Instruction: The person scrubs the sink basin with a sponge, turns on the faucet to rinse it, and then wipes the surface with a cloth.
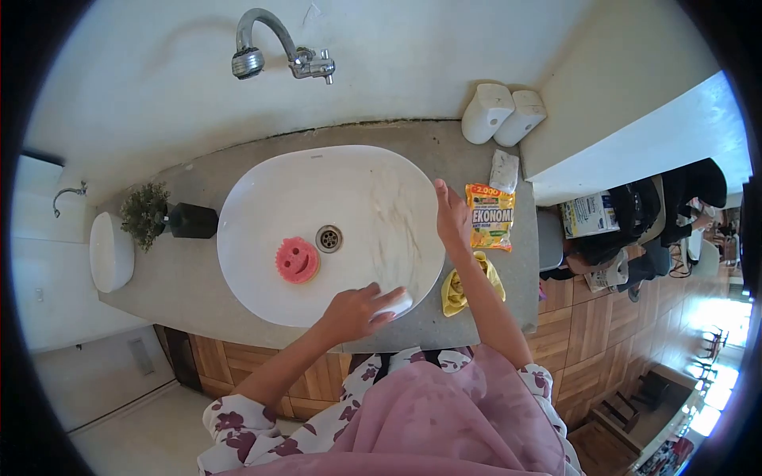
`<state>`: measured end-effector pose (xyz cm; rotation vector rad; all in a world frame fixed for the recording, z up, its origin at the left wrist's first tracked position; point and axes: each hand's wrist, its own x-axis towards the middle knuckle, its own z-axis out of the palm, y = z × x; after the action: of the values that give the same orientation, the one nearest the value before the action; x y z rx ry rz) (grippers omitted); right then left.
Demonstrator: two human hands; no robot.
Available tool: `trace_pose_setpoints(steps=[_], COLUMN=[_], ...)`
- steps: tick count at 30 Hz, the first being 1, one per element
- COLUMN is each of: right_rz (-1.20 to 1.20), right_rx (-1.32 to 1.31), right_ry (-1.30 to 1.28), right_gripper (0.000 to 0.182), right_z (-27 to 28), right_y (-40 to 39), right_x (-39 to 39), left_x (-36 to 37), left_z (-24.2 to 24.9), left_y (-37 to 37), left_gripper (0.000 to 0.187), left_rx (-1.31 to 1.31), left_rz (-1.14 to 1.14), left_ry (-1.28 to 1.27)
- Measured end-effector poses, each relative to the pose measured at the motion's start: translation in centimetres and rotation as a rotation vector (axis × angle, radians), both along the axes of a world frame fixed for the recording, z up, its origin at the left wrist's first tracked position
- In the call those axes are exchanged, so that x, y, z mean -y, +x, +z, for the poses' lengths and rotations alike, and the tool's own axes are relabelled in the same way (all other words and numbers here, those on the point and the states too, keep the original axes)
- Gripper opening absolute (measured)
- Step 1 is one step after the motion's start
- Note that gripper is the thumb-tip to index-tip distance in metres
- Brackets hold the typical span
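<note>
A white oval basin [270, 190] has brownish smears on its right inner side. Low on that side, my left hand [357, 312] is closed on a small white object [402, 305], pressed against the basin near the front right rim. My right hand [452, 218] grips the basin's right rim, one finger pointing up along it. Left of the drain [329, 239], a pink smiley sponge [298, 260] lies in the basin. Beside my right forearm are a crumpled yellow cloth [474, 284] and a yellow-orange EKONOMI packet [491, 216].
A curved faucet [270, 40] juts from the wall above the basin. Left stand a dark pot [193, 220] with a plant [144, 214] and another white basin [111, 252]. Two white containers [500, 113] and a whitish block [504, 170] sit back right. People and bags are farther right.
</note>
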<state>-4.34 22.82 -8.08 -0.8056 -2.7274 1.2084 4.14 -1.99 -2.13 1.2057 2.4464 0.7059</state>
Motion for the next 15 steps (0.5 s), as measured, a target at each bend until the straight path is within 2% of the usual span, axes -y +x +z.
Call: trace_pose_setpoints(steps=[2, 3, 5, 7, 10, 15], right_rz=[-0.110, -0.102, -0.385, -0.392, -0.342, -0.168], right_rx=[-0.178, -0.185, -0.378, -0.463, -0.425, -0.317], right_ry=[-0.228, -0.218, -0.773, -0.772, -0.705, -0.655], right_gripper=[0.056, 0.056, 0.053, 0.051, 0.052, 0.056], right_z=[-1.1, -1.3, -1.3, -1.5, 0.2, 1.9], right_y=[0.4, 0.8, 2.5, 5.5, 9.7, 10.9], right_x=[-0.2, -0.4, -1.0, -2.4, -2.7, 0.3], left_x=[-1.8, -2.6, -3.1, -2.3, -2.8, -6.9], left_z=[-0.5, -0.7, -0.8, -0.8, -1.2, -2.7], left_y=[-0.5, -0.8, -1.0, 0.1, 0.0, -3.5], left_gripper=[0.053, 0.052, 0.052, 0.051, 0.050, 0.049], left_rx=[-0.059, -0.095, -0.141, -0.088, -0.083, -0.142], left_rz=[-0.005, 0.011, 0.042, 0.069, 0.094, 0.199], left_ry=[0.027, 0.033, 0.053, 0.063, 0.093, 0.120])
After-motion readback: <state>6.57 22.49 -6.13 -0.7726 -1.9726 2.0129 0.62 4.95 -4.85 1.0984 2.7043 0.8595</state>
